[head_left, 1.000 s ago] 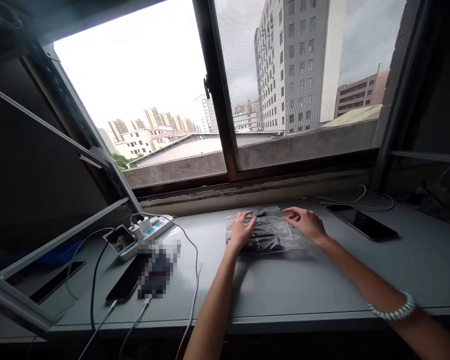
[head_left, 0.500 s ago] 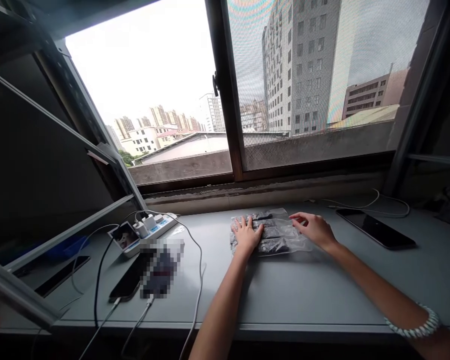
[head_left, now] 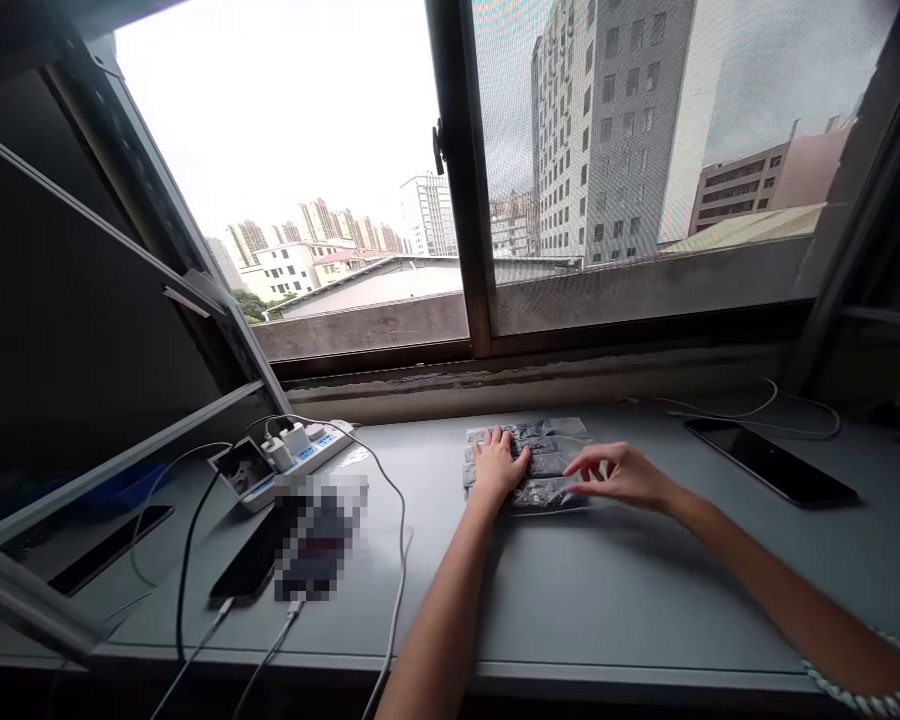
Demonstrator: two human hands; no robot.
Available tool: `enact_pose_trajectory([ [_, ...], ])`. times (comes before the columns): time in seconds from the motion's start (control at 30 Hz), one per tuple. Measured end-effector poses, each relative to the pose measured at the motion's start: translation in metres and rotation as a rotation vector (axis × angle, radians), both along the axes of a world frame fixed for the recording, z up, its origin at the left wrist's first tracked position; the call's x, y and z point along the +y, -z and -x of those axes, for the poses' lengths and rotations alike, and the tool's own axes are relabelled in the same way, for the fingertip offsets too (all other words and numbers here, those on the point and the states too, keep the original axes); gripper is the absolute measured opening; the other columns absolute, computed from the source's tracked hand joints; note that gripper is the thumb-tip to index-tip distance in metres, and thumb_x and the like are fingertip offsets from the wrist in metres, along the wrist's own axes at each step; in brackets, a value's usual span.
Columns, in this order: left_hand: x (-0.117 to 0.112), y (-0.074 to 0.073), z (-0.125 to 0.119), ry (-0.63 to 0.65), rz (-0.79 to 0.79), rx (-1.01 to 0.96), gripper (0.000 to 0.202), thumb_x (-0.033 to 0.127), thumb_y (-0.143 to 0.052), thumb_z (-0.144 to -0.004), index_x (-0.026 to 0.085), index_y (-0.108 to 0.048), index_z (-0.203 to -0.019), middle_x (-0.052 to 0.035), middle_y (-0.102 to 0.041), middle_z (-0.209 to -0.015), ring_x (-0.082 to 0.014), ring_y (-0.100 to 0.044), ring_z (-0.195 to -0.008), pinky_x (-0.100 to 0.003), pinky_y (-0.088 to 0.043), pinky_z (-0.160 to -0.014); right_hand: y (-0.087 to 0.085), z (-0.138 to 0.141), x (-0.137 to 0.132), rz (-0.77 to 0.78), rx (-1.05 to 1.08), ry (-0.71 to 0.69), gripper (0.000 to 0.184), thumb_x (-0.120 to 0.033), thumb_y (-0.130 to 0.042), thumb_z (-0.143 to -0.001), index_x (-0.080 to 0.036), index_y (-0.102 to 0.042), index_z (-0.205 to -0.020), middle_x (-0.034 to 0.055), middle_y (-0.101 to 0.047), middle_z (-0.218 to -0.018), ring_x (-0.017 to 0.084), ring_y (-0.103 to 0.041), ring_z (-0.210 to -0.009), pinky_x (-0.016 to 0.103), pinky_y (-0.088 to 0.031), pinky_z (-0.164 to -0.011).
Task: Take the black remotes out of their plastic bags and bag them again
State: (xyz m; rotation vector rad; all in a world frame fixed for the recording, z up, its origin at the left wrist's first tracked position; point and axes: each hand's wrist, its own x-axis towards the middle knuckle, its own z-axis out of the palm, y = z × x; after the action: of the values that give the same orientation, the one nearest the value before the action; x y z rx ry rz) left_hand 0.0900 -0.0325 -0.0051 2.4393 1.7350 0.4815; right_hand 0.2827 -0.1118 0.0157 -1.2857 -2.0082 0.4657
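Observation:
A clear plastic bag (head_left: 544, 463) lies flat on the desk, with several dark packed items showing through it in rows; what they are I cannot make out. My left hand (head_left: 495, 462) rests palm down on the bag's left part, its fingers stretched out. At the bag's lower right, my right hand (head_left: 616, 476) has thumb and fingers curled together on the loose plastic edge. A beaded band circles the right wrist.
To the right lies a dark tablet (head_left: 769, 462) near a white cable. On the left are a power strip (head_left: 311, 462) with plugs, a photo card (head_left: 241, 468), a black phone (head_left: 251, 565), a blurred-out device (head_left: 311, 550) and trailing cables. A metal shelf frame (head_left: 240, 335) stands beside the window.
My right hand has moved left and slightly down, and the bag's loose right edge is drawn in with it. My left hand stays pressed on the bag. The view has shifted slightly.

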Motion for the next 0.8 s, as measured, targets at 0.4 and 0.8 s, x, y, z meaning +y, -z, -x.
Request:
enact_pose_trajectory([
  [0.4, 0.0, -0.011, 0.007, 0.075, -0.078, -0.03, 0.024, 0.039, -0.038, -0.088, 0.023, -0.053, -0.098, -0.0053, -0.058, -0.112, -0.0208, -0.047, -0.113, -0.039, -0.029, -0.101, 0.005, 0.008, 0.003, 0.144, -0.066, -0.067, 0.036, -0.053, -0.066, -0.064, -0.025, -0.071, -0.087, -0.0002, -0.064, -0.067, 0.014, -0.055, -0.062, 0.025, -0.042, -0.06],
  [0.8, 0.035, -0.006, 0.061, -0.39, -0.096, -0.441, 0.036, 0.023, -0.029, -0.091, 0.017, -0.062, -0.106, -0.0125, -0.06, -0.113, -0.0231, -0.053, -0.109, -0.039, -0.036, -0.096, 0.025, -0.051, 0.036, 0.071, 0.211, 0.47, 0.039, -0.05, -0.046, -0.078, -0.019, -0.069, -0.088, 0.002, -0.065, -0.061, 0.012, -0.051, -0.044, 0.025, -0.04, -0.048],
])
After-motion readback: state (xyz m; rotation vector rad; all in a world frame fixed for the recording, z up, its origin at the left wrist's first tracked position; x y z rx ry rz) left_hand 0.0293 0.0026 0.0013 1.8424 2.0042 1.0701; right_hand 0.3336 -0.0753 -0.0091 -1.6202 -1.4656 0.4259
